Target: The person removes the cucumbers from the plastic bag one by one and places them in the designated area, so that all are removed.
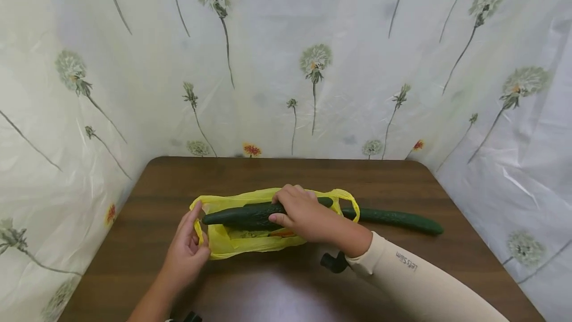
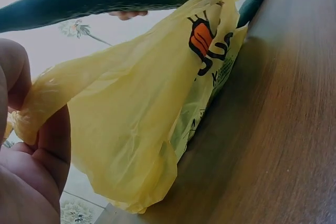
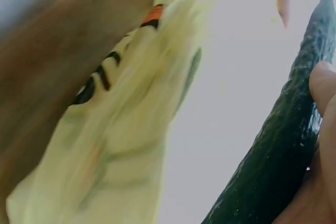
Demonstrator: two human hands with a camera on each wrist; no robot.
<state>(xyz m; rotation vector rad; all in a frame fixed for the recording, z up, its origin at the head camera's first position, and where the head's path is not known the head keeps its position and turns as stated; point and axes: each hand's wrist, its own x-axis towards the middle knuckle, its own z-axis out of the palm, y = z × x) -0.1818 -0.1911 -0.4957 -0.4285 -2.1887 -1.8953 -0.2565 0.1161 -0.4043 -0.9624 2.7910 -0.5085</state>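
Note:
My right hand grips a long dark green cucumber around its middle, thumb on the near side. The cucumber lies lengthwise over the mouth of a yellow plastic bag; in the left wrist view it is above the bag's edge. My left hand holds the bag's left handle, the thin plastic bunched between curled fingers and thumb. Under the held cucumber, more dark green shows inside the bag. A second cucumber rests on the table to the right, its left end hidden behind the bag's right handle.
The brown wooden table has rounded far corners. Floral-patterned sheeting hangs behind it and at both sides. A small black object shows beneath the right wrist. Dark print and an orange picture mark the bag's side.

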